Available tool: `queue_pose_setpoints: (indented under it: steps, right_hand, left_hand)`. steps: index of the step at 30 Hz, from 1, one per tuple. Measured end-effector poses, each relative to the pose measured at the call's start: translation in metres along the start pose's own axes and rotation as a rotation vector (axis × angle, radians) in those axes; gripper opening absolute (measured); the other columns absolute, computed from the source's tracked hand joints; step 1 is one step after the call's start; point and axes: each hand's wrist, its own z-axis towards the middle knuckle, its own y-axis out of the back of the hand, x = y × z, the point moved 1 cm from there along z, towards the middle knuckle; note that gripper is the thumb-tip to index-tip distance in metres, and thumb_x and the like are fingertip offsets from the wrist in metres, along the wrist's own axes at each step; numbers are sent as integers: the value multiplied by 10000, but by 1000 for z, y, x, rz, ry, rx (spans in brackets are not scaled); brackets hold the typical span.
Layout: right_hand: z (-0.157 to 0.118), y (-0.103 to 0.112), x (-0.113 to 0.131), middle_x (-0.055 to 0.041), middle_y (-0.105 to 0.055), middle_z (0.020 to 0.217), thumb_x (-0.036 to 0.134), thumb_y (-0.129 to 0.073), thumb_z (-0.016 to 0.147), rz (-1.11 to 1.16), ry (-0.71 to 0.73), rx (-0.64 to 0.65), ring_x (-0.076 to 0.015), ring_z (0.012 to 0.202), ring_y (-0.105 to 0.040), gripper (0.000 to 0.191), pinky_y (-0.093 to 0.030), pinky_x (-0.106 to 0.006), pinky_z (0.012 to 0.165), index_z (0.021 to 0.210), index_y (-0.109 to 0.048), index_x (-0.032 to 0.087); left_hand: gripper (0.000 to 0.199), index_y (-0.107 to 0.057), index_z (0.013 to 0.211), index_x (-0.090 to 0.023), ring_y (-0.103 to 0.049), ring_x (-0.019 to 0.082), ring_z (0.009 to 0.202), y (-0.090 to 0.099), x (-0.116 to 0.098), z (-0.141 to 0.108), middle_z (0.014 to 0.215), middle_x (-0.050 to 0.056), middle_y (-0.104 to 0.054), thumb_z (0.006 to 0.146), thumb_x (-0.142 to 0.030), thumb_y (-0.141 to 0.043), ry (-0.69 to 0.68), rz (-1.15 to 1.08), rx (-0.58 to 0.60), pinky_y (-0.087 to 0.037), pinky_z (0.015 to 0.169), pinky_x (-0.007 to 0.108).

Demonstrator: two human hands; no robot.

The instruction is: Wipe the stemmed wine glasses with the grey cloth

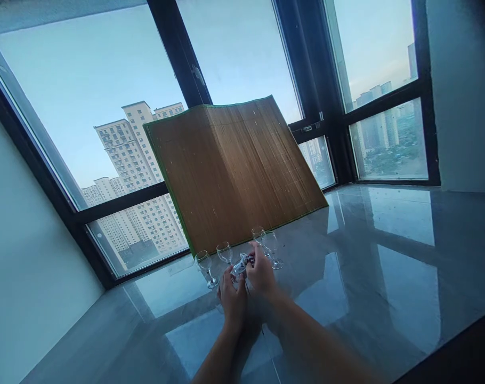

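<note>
My left hand (232, 296) has its fingers curled round a clear wine glass (238, 266), held tilted above the sill. My right hand (261, 271) is closed at the other end of that glass, pinching what looks like a small crumpled grey-and-white cloth (249, 259). The fingers partly hide both things. Left of my hands stand two stemmed wine glasses, a nearer one (203, 261) and a farther one (224, 252). Just beyond my right hand are two more, one at the back (258, 233) and one in front (270, 242), both upright.
A brown bamboo mat (234, 170) with green edging leans against the window behind the glasses. Everything stands on a glossy grey sill (306, 314) that reflects the windows. Dark window frames (326, 80) surround it, with a pale wall (30, 256) at left.
</note>
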Motion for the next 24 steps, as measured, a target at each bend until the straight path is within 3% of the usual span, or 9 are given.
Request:
queue_pose_setpoints:
  steps: [7,13,17,21,24]
  right_hand:
    - [3,4,6,-66,-740,937,108,-510,770,18,-34,144,-213,822,-693,501,-512,-320,762,1252,-595,215]
    - [3,3,5,-40,-725,878,88,-468,717,85,-50,226,-187,772,-668,465,-508,-294,729,1137,-629,209]
    - [0,-2,0,-53,-721,968,67,-432,730,116,-19,168,-189,858,-671,447,-531,-316,803,1104,-627,214]
    - [-2,-5,0,-76,-677,1173,26,-435,699,89,63,18,-207,1064,-647,616,-522,-383,956,1271,-552,221]
    - [-3,-4,3,-75,-666,1200,16,-418,741,90,94,35,-203,1108,-635,628,-518,-390,977,1320,-520,235]
  left_hand:
    - [469,-589,1282,-199,-631,285,1117,-4,4,1,1184,120,-695,927,-466,-439,10,33,-21,-393,1061,475]
    - [464,-583,1277,-181,-556,305,1272,-8,9,1,1296,148,-658,961,-434,-355,-1,47,-20,-347,1114,487]
    - [470,-581,1277,-182,-558,302,1275,-9,9,1,1311,153,-650,968,-438,-336,3,27,-18,-354,1115,485]
    - [477,-598,1256,-191,-562,296,1272,-9,8,1,1299,138,-663,980,-466,-322,-7,-2,2,-360,1113,476]
    - [483,-614,1236,-193,-576,298,1255,-9,7,1,1278,137,-677,986,-480,-317,-4,-11,4,-367,1101,481]
